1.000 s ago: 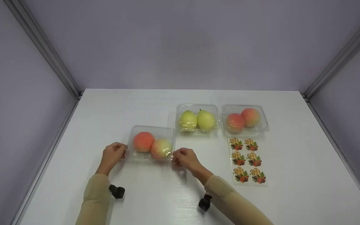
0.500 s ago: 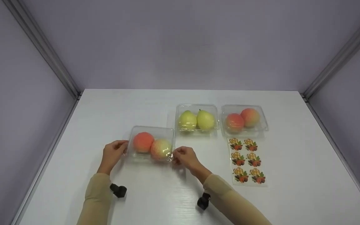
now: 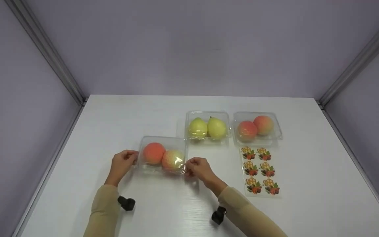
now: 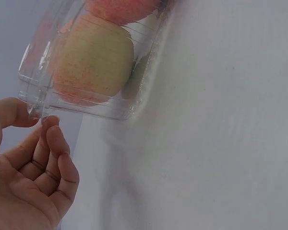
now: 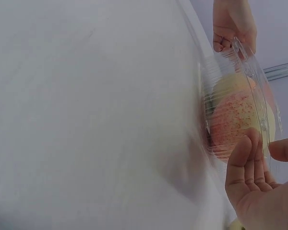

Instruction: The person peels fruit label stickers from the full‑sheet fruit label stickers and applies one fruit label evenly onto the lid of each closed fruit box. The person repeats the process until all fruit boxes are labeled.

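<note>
A clear plastic clamshell box (image 3: 166, 141) with two peaches inside, one red (image 3: 154, 153) and one yellowish (image 3: 173, 160), is between my hands. At its left side, my left hand (image 3: 121, 163) pinches the rim between thumb and fingertips, as the left wrist view of the hand (image 4: 33, 167) shows. My right hand (image 3: 202, 169) pinches the rim near the front right corner. In the right wrist view, the thumb and bent fingers of the right hand (image 5: 259, 191) meet at the box's edge. Whether the box's base touches the table cannot be told.
Behind and to the right stand a clear box (image 3: 222, 115) with two pears and another box (image 3: 242, 116) with two peaches. A sheet of fruit stickers (image 3: 258, 171) lies in front of the latter on the white table (image 3: 314, 171). Walls enclose the back and sides.
The held box of peaches has shifted slightly to the right and nearer to me, both hands moving along with it. The other boxes and the sticker sheet have stayed in place.
</note>
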A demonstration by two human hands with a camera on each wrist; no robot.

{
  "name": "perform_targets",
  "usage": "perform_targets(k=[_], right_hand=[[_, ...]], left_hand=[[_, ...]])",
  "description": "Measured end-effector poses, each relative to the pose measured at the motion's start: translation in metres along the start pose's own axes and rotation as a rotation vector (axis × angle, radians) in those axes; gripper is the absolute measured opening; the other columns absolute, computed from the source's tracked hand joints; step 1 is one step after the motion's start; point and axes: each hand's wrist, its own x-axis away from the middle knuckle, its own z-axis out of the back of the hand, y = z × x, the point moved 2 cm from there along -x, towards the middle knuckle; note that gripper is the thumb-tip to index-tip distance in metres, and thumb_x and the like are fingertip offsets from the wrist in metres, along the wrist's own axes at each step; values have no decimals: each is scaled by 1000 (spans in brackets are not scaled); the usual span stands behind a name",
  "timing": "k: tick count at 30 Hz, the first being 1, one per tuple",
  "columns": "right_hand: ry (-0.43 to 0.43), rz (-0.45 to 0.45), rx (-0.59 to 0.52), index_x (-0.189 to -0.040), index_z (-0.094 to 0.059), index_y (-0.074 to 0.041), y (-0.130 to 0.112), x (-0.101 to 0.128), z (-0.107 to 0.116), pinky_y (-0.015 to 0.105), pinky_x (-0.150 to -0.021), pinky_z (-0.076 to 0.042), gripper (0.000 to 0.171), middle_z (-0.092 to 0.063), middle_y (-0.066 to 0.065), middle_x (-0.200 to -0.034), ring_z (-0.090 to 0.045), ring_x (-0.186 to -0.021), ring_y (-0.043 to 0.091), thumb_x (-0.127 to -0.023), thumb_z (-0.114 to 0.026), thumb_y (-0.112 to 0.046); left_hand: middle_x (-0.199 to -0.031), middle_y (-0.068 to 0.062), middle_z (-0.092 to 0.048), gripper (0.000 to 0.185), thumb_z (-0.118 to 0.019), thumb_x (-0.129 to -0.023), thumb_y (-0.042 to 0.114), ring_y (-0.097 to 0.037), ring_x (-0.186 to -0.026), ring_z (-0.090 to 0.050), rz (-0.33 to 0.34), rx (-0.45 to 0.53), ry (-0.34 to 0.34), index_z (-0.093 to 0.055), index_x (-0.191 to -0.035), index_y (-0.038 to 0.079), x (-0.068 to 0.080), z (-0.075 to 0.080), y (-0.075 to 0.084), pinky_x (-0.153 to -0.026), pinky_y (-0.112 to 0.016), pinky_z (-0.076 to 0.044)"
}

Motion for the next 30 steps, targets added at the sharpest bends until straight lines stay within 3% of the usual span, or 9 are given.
perform_targets(k=[8,30], right_hand=[[20,-2,-17,-94,-62,8,13,-4,6,22,-60,-52,17,-59,-2,-68,-58,-59,7,-92,-53,-6],[89,-57,-11,-89,-63,2,18,2,30,23,-58,-50,14,-55,-3,-64,-54,-57,8,-90,-55,-9]], left_hand=[[-87,-6,-68,23,-56,-95,15,-6,-74,-58,-11,12,-10,-67,-108,0,4,-6,1,-69,-20,-50],[-90,-8,-70,22,-56,-93,15,-7,-74,-61,10,63,-84,-64,-107,-1,12,-26,7,-72,-23,-53]])
